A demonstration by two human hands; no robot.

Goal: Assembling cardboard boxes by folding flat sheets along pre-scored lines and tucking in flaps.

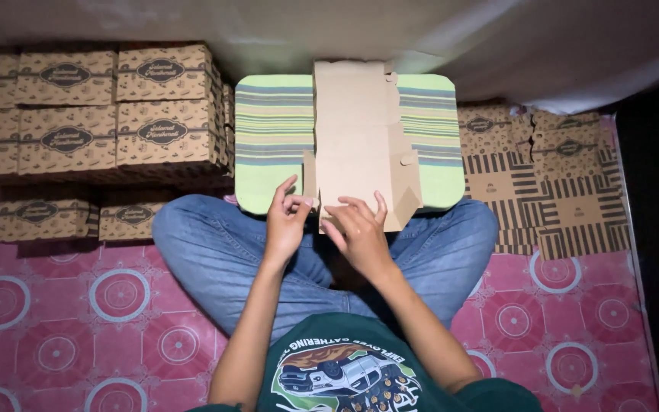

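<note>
You sit cross-legged on a pink patterned mat (116, 305), with a green striped board (272, 137) resting across your knees. On it lies a flat, unfolded cardboard box blank (356, 130), plain side up, running from the far edge of the board down to your hands. Your left hand (285, 221) pinches the small side flap at the blank's near-left corner, thumb and fingers closed on the card. Your right hand (360, 233) lies on the blank's near edge with its fingers spread and slightly curled; it seems to be pressing the card rather than gripping it, though the angle leaves that unclear. To your left stands a stack of assembled printed boxes (93, 107), several rows deep. To your right lies a pile of flat printed blanks (551, 183), overlapping one another on the mat.
</note>
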